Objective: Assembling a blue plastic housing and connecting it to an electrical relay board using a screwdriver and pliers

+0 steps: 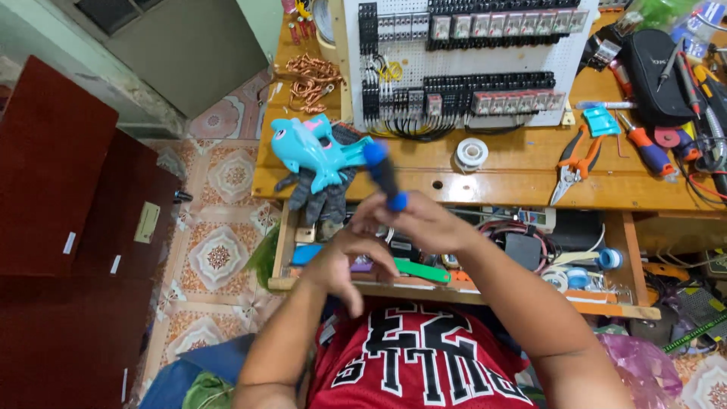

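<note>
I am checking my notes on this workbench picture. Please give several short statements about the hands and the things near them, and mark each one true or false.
1. The right hand holds a tool with a blue and black handle. True.
2. The left hand is pressing on the white panel. False: it is raised beside the right hand, away from the white panel.
3. A light blue dolphin toy lies on the wooden bench. True.
4. The orange-handled pliers are in the open drawer. False: they lie on the bench top.
5. The dark glove is worn on the left hand. False: it hangs at the bench edge.
</note>
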